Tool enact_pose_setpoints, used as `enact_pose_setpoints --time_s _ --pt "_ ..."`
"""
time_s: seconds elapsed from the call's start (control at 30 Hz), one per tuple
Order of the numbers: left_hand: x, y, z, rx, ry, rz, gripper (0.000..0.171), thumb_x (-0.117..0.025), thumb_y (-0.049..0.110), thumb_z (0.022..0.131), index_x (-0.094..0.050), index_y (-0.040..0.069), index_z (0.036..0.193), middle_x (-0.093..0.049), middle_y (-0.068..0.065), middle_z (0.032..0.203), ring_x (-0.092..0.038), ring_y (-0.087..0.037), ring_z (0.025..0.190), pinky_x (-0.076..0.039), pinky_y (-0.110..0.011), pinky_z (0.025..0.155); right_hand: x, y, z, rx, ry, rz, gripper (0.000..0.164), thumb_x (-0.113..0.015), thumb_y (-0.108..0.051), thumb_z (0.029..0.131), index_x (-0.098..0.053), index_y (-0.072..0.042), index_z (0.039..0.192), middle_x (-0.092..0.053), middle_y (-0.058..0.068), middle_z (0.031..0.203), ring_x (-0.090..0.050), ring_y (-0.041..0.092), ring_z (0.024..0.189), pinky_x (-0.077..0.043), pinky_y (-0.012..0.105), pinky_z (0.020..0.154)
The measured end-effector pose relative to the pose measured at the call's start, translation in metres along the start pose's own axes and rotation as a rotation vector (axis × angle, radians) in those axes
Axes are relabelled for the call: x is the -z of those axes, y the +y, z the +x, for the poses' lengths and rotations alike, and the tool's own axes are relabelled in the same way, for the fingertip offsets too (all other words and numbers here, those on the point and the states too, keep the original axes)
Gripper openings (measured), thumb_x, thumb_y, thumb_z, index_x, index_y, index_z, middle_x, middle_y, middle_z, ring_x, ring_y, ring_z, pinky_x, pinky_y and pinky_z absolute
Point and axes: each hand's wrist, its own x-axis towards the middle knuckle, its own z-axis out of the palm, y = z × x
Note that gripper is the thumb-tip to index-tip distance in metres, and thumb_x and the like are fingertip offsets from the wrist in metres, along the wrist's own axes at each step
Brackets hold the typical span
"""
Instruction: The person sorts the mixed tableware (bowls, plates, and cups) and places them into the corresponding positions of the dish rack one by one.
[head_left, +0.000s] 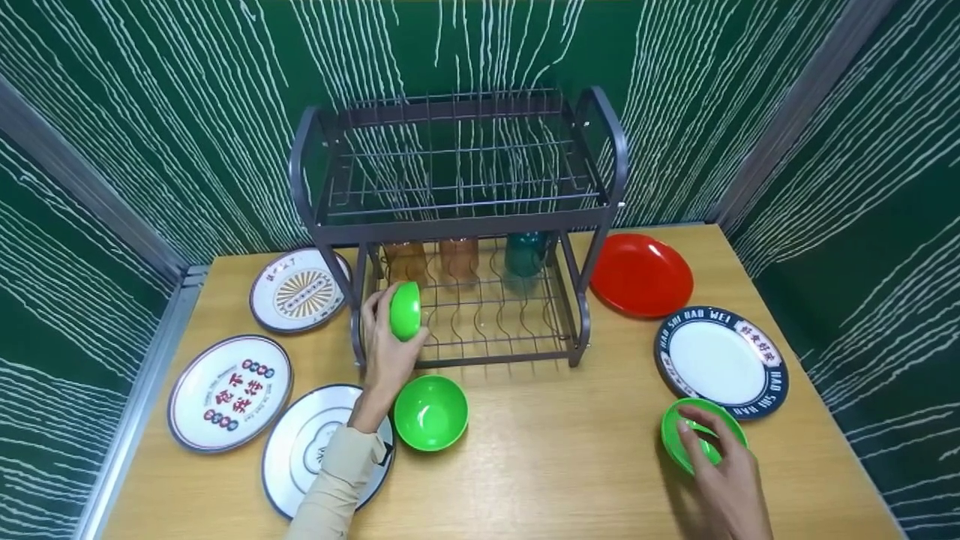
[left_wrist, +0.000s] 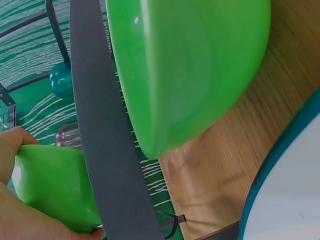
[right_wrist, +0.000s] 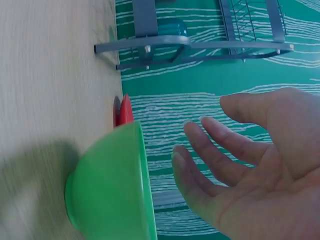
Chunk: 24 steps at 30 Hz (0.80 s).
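Note:
My left hand [head_left: 388,351] grips a small green bowl [head_left: 406,311], turned on its side, at the front left of the rack's lower tier. That bowl [left_wrist: 55,185] also shows in the left wrist view, between thumb and fingers beside a dark rack bar. Another green bowl [head_left: 431,412] stands upright on the table just below the left hand. Over at the right, my right hand [head_left: 724,471] hovers above a third green bowl [head_left: 672,441]. In the right wrist view, its fingers [right_wrist: 215,155] are loosely bent, apart from the bowl's rim, holding nothing.
A dark two-tier dish rack [head_left: 465,225] stands at the back, with amber [head_left: 405,262], pinkish [head_left: 459,259] and teal glasses [head_left: 525,253] inside. Several white patterned plates [head_left: 230,394] lie left. A red plate [head_left: 641,275] and a dark-rimmed plate [head_left: 716,365] lie right.

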Motion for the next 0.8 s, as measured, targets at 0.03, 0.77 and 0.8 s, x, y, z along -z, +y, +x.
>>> enact_pose_setpoints --time_s 0.03,0.77,0.8 --pt "0.000 0.000 0.001 -0.001 0.002 0.003 0.074 -0.073 0.010 0.071 -0.045 0.017 0.140 -0.033 -0.010 0.135 -0.043 -0.025 0.110 -0.041 -0.042 0.087 0.002 0.002 -0.001 0.001 0.013 -0.003 0.045 -0.049 -0.041 0.097 -0.052 -0.012 0.131 -0.053 0.002 0.130 -0.047 0.013 0.118 -0.038 0.015 0.095" --pt "-0.002 -0.012 0.009 0.015 0.000 0.092 0.073 -0.073 0.013 0.075 -0.042 0.020 0.141 -0.035 -0.012 0.134 -0.043 -0.026 0.107 -0.042 -0.040 0.080 0.019 0.023 -0.004 -0.135 0.080 0.017 0.046 -0.048 -0.033 0.099 -0.047 -0.006 0.136 -0.048 0.014 0.137 -0.043 0.030 0.125 -0.035 0.047 0.103" --pt "-0.002 -0.013 0.010 0.017 -0.004 0.090 0.073 -0.072 0.013 0.076 -0.042 0.020 0.142 -0.035 -0.012 0.134 -0.043 -0.026 0.106 -0.042 -0.040 0.080 0.019 0.023 -0.004 -0.141 0.080 0.017 0.046 -0.048 -0.033 0.099 -0.046 -0.006 0.136 -0.047 0.014 0.137 -0.043 0.031 0.125 -0.035 0.048 0.103"
